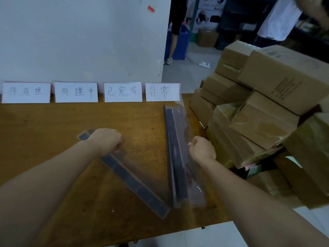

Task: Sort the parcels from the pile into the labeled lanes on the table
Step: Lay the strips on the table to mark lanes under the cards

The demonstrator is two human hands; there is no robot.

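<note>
One table (53,131): it is made of brown wood, flat and smooth, and is pushed up against a pale painted wall (80,41).
Pile of boxes (267,122): many brown cardboard boxes are stacked at the right end of the table. Shiny clear tape is wrapped round them. Every box is shut, so what is inside cannot be told.
Straight long parcel (175,157): a long, thin, dark strip is packed inside a crinkly clear plastic bag. It is laid on the table just beside the pile, from near the front edge up toward the back.
Slanted long parcel (137,184): a second long dark strip is packed in clear plastic too. It is laid at a slant on the table, and its near end is close against the near end of the straight one, so a V shape is made.
Lane cards (75,91): four white paper cards are stood in a row along the back of the table, against the wall. Dark hand-written signs are seen on them. The far end of the straight long parcel is just below the fourth card (162,92).
Left hand (106,141): the fingers are curled down round the slanted long parcel, near its far end.
Right hand (202,148): the fingers are bunched tight, and the loose clear edge of the straight long parcel's bag is pinched in them.
</note>
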